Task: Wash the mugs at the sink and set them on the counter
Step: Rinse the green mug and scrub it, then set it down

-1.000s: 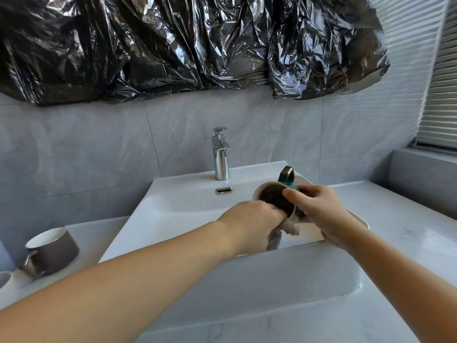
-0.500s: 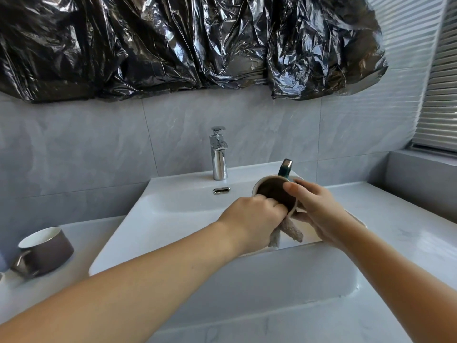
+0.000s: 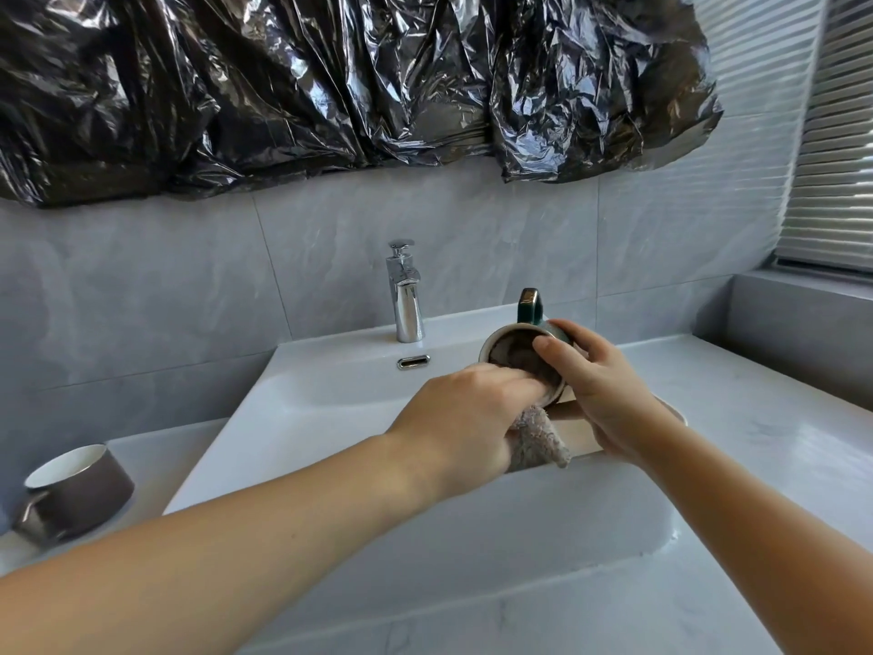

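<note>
Over the white sink, the right hand grips the green mug tipped on its side, handle up, thumb across its rim, while the left hand, arm outstretched, pinches a grey cloth and pushes fingers into its mouth.

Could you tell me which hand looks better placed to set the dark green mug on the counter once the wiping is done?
Probably the right hand: its grip already wraps the dark green ceramic mug over the white sink. The left hand is occupied pressing the beige fluffy cloth inside it.
</note>
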`<state>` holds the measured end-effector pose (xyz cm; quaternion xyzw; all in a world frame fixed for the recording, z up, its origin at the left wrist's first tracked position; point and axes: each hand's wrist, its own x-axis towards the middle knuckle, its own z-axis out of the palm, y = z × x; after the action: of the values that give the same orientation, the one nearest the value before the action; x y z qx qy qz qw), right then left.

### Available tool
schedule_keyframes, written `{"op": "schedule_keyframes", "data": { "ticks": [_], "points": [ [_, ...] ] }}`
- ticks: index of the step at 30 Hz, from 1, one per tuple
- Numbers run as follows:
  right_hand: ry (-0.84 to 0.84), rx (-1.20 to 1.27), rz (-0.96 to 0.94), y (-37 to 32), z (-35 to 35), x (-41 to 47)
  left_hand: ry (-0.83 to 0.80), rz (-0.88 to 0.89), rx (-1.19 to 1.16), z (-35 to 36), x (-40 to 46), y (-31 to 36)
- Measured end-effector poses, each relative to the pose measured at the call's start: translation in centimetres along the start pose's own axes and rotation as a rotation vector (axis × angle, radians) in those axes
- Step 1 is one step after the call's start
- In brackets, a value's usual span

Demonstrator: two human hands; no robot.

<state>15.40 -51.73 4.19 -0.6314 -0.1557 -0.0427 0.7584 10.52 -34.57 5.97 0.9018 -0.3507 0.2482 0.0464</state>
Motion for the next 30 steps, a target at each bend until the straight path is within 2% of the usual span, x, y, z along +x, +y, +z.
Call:
{"op": "schedule_keyframes", "data": {
  "ticks": [2, 6, 8, 11, 15, 20, 23, 27, 30],
  "points": [
    [-0.013, -0.015, -0.011, 0.1, 0.1, -0.1, -0.029, -0.016, 0.006, -0.2, 0.1, 0.2],
    [-0.055, -0.085, -0.038, 0.1, 0.3, -0.4, -0.252, -0.173, -0.007, 0.9, 1.6, 0.8],
    [-0.039, -0.098, -0.036, -0.1, 0.3, -0.4, -0.278, -0.179, 0.006, 1.2, 2.1, 0.8],
    [-0.016, -0.046, -0.012, 0.0, 0.1, -0.2, -0.252, -0.035, 0.070, 0.0, 1.7, -0.1],
    [-0.023, -0.041, 0.007, 0.5, 0.1, 0.2, -0.255, 0.220, 0.325, -1.6, 0.0, -2.2],
    [-0.101, -0.151, 0.057, 0.8, 0.1, 0.2, -0.416, 0.125, 0.501, 0.2, 1.3, -1.2],
    [-0.072, -0.179, 0.066, 0.8, 0.0, 0.2, -0.425, 0.108, 0.490, 0.6, 1.6, -1.2],
    [-0.063, -0.131, 0.077, 0.5, 0.1, 0.2, -0.324, 0.287, 0.561, -1.9, 0.3, -2.8],
    [-0.062, -0.120, 0.091, 0.3, 0.2, 0.1, -0.376, 0.351, 0.622, -3.0, -0.1, -3.5]
  ]
}}
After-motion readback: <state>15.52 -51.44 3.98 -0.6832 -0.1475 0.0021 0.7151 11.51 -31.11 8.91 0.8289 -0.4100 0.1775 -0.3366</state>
